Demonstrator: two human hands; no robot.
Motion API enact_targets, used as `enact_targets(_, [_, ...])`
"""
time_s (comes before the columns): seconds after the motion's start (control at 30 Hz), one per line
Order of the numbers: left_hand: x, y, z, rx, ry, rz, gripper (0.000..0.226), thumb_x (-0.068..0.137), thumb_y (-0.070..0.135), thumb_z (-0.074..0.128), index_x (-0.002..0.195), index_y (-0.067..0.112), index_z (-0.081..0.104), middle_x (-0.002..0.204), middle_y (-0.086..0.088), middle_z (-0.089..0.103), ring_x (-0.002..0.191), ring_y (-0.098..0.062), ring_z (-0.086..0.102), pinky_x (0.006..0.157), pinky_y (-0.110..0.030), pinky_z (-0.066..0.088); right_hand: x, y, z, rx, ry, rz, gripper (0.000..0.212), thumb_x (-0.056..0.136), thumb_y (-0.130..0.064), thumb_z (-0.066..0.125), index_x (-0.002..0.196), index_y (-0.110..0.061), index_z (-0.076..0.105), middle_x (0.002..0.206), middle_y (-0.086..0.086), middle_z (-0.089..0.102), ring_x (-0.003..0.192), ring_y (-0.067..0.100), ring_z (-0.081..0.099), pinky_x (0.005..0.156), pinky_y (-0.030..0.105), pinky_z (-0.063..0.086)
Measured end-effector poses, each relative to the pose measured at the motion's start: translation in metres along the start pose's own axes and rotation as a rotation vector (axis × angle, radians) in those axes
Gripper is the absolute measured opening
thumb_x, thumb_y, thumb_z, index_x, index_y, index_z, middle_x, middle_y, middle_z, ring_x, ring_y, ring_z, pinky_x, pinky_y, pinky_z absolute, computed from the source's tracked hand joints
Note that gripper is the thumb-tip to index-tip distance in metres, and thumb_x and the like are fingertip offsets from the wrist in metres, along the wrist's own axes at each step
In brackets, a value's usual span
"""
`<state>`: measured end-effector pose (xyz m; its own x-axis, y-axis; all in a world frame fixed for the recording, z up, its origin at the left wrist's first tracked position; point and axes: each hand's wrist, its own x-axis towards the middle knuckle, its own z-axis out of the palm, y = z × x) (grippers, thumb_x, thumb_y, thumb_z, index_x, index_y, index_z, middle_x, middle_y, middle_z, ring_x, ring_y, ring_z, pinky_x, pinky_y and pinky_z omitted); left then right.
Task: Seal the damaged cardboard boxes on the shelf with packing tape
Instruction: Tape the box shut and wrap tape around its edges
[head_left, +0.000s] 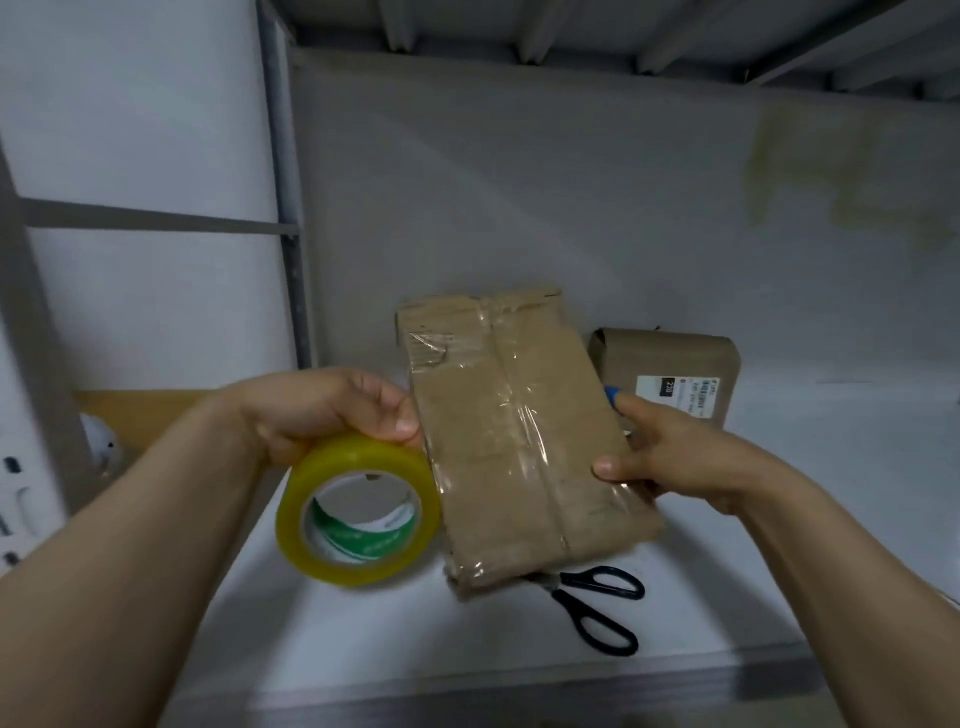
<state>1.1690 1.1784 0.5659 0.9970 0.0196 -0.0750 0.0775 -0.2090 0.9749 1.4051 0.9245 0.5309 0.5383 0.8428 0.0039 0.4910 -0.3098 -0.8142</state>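
Left hand (332, 410) grips tape (363, 457) just left of box (509, 441) on shelf (363, 634); right hand (670, 457) clasps box's right edge, likely steadying it for another strip.

Brown box (514, 441) clear-taped, tilted; yellow tape roll (358, 460) at its left edge; second box (670, 364) behind.

Dim, flat light, wide-angle view.
Glare streaks the box (524, 457); straight lines bow at the edges; focus soft.
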Motion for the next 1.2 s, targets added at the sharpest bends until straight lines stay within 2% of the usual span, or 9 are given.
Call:
enact_targets(0.13, [0.002,0.001,0.004,0.009,-0.004,-0.014,0.010,0.076,0.017,0.076,0.078,0.008,0.074,0.076,-0.010,0.066,0.066,-0.017,0.064,0.064,-0.027,0.055,0.000,-0.008,-0.007,0.017,0.018,-0.061,0.058,0.093,0.000,0.067,0.139,-0.030,0.052,0.101,-0.008,0.078,0.093,0.009,0.074,0.070,0.018,0.056])
enact_targets(0.37, [0.010,-0.001,0.004,-0.008,-0.010,-0.034,0.025,0.072,0.026,0.086,0.084,0.007,0.073,0.081,-0.010,0.067,0.070,-0.018,0.066,0.068,-0.029,0.056,-0.003,-0.019,-0.020,-0.051,0.061,-0.041,0.053,0.094,-0.006,0.068,0.129,-0.043,0.052,0.092,-0.005,0.079,0.084,0.012,0.076,0.070,0.024,0.057])
enact_targets(0.5, [0.013,-0.002,0.004,-0.110,0.116,-0.028,0.012,0.083,0.014,0.068,0.080,0.002,0.067,0.085,-0.018,0.066,0.066,-0.019,0.064,0.060,-0.026,0.055,-0.003,-0.014,-0.017,-0.223,0.151,0.080,0.064,0.091,-0.033,0.074,0.147,-0.035,0.045,0.122,-0.002,0.065,0.100,0.017,0.067,0.084,0.032,0.057])
enact_targets(0.6, [0.011,0.001,-0.001,-0.116,0.226,-0.057,0.052,0.074,0.022,0.082,0.107,-0.014,0.064,0.118,-0.032,0.062,0.076,-0.024,0.067,0.060,-0.029,0.056,-0.008,-0.010,-0.008,-0.244,0.081,0.168,0.066,0.095,-0.031,0.069,0.152,-0.041,0.036,0.126,0.001,0.059,0.095,0.019,0.067,0.069,0.033,0.059])
enact_targets(0.73, [0.001,0.004,-0.007,-0.106,0.362,-0.122,0.078,0.067,0.022,0.086,0.128,-0.016,0.056,0.118,-0.031,0.063,0.085,-0.028,0.067,0.070,-0.036,0.057,-0.009,-0.006,0.003,-0.201,-0.092,0.214,0.040,0.101,-0.018,0.060,0.137,-0.035,0.057,0.081,0.004,0.071,0.061,0.013,0.067,0.063,0.029,0.060])
enact_targets(0.8, [-0.005,0.005,-0.009,-0.146,0.386,-0.150,0.069,0.055,0.026,0.096,0.110,-0.007,0.072,0.118,-0.029,0.067,0.090,-0.030,0.067,0.078,-0.039,0.056,-0.010,-0.010,0.003,-0.204,-0.124,0.204,0.035,0.104,-0.022,0.056,0.137,-0.034,0.058,0.084,0.008,0.074,0.063,0.016,0.071,0.068,0.033,0.062])
enact_targets(0.9, [-0.012,0.008,-0.006,-0.187,0.466,-0.147,0.023,0.080,0.020,0.070,0.088,-0.002,0.075,0.092,-0.021,0.072,0.065,-0.021,0.069,0.055,-0.028,0.059,-0.015,-0.018,0.008,-0.190,-0.280,0.264,0.055,0.103,-0.032,0.057,0.152,-0.039,0.034,0.100,0.017,0.077,0.081,0.028,0.077,0.074,0.037,0.063])
enact_targets(1.0, [-0.016,0.015,0.002,-0.254,0.566,-0.091,0.015,0.079,0.017,0.065,0.082,0.003,0.071,0.080,-0.014,0.068,0.052,-0.016,0.066,0.046,-0.024,0.055,-0.020,-0.023,0.021,-0.139,-0.301,0.309,0.066,0.106,-0.026,0.050,0.159,-0.037,0.012,0.108,0.026,0.073,0.085,0.034,0.076,0.065,0.034,0.063])
enact_targets(1.2, [-0.013,0.034,0.020,-0.364,0.668,-0.061,0.017,0.095,0.019,0.061,0.085,0.007,0.068,0.071,-0.007,0.069,0.052,-0.015,0.067,0.046,-0.028,0.056,-0.012,-0.027,0.062,0.105,-0.169,0.245,0.058,0.110,-0.020,0.040,0.160,-0.017,0.011,0.091,0.031,0.071,0.076,0.034,0.076,0.065,0.042,0.064])
